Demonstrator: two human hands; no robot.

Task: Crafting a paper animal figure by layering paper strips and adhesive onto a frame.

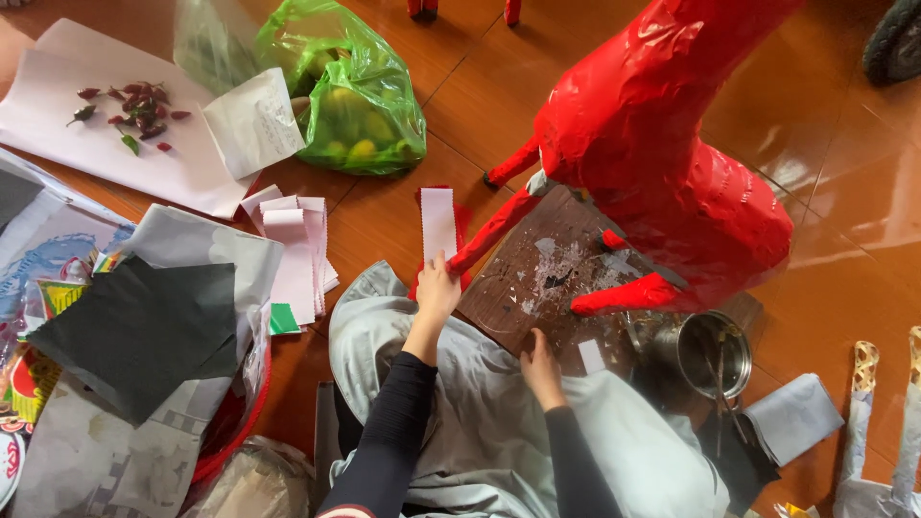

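Paper horse [662,144], red, glossy, judged light and dentable: my left hand [436,288] pinched its front leg [489,235], right hand [539,369] flat at the wooden board [537,278] edge.

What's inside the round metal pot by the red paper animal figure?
In the round metal pot a thin stick-like tool leans across the dark interior, its end over the rim. Any contents cannot be made out. The red paper animal figure hides part of the pot's left rim.
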